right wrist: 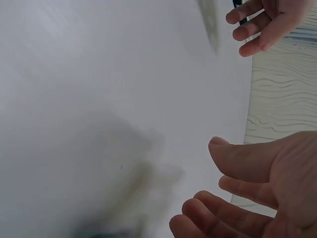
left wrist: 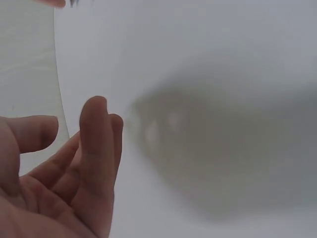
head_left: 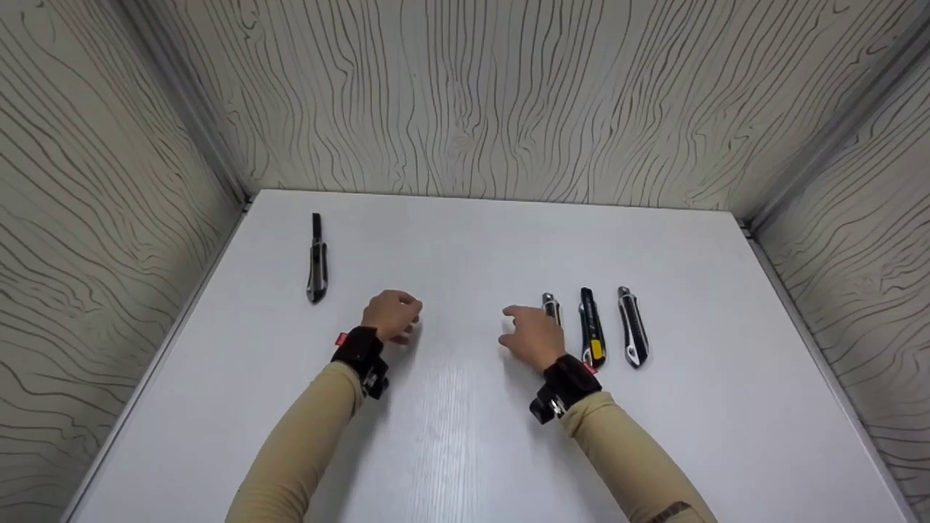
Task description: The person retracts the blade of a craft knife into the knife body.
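My left hand [head_left: 391, 316] is over the left half of the white table, its fingers loosely bent around nothing. To its upper left lies a dark utility knife [head_left: 317, 272] with a black tip pointing away. On the right, my right hand [head_left: 534, 338] hovers with thumb and fingers apart, holding nothing. It partly hides a grey utility knife [head_left: 552, 308]. Beside that lie a black utility knife with a yellow patch [head_left: 592, 330] and a black-and-silver utility knife [head_left: 633, 328]. The right wrist view shows my right hand's spread thumb [right wrist: 242, 161] and bent fingers above the tabletop.
The white tabletop [head_left: 450, 247] meets a wood-grain patterned panel [head_left: 465, 102] at the back. Similar panels stand along the left [head_left: 87, 203] and right [head_left: 864, 218] sides. Black camera bands are strapped on both wrists.
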`<act>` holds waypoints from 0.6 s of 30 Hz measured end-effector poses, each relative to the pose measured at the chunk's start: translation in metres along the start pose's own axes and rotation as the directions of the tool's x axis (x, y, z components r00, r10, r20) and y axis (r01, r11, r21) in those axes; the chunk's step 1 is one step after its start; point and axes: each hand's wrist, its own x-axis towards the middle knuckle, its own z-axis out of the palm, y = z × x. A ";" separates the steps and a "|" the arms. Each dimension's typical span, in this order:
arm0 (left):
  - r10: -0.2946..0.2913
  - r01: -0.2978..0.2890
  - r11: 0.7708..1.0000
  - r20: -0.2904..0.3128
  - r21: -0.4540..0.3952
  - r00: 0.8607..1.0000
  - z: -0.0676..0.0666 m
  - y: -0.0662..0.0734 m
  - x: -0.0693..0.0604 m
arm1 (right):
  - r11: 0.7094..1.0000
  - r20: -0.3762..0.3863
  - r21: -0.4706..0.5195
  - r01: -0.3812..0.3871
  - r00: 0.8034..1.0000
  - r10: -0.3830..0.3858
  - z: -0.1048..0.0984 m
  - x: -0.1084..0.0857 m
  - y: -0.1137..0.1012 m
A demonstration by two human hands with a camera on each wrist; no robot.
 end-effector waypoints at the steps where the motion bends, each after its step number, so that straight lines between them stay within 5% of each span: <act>1: -0.007 0.007 1.000 -0.017 0.009 1.000 -0.008 -0.003 0.001 | 1.000 0.007 -0.007 0.014 1.000 -0.014 0.003 0.002 -0.005; 9: -0.087 0.100 0.991 -0.142 0.086 0.986 -0.071 -0.030 0.012 | 0.996 0.062 -0.012 0.086 0.994 -0.085 0.019 0.012 -0.042; 14: -0.094 0.152 0.967 -0.265 0.206 0.960 -0.099 -0.051 0.020 | 0.991 0.090 0.010 0.134 0.987 -0.134 0.029 0.016 -0.057; 18: -0.135 0.216 0.951 -0.331 0.221 0.934 -0.113 -0.067 0.024 | 0.986 0.112 0.020 0.163 0.980 -0.165 0.035 0.019 -0.066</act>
